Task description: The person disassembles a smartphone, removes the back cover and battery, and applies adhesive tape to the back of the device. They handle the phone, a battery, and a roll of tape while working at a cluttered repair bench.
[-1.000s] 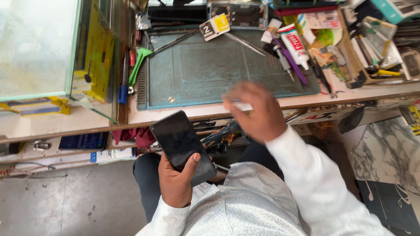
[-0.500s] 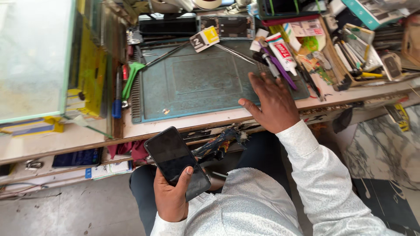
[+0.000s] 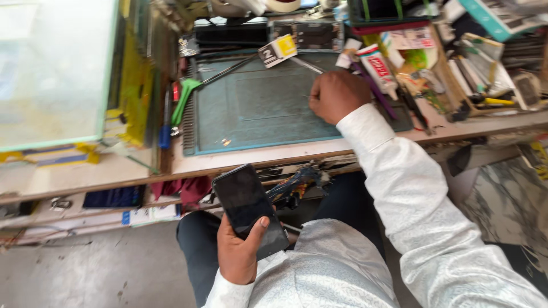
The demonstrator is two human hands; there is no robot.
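My left hand [image 3: 240,256] grips a dark smartphone [image 3: 245,205] with a blank screen, held over my lap below the bench edge. Stretched out over the grey-green work mat [image 3: 257,108], my right hand [image 3: 337,94] rests on the mat's right part with its fingers curled into a fist. A thin metal tip pokes out at the left of the fist, so it seems closed on a small thin tool. Long metal tweezers [image 3: 305,64] lie just above that hand.
A glass case [image 3: 57,68] stands at the left of the bench. A green-handled tool [image 3: 182,100] and a blue-handled one [image 3: 164,134] lie by the mat's left edge. A tube [image 3: 379,65], a purple tool [image 3: 377,91] and cluttered boxes crowd the right.
My right hand has moved from the bench's front edge up onto the mat and closed into a fist. The left hand keeps hold of the phone.
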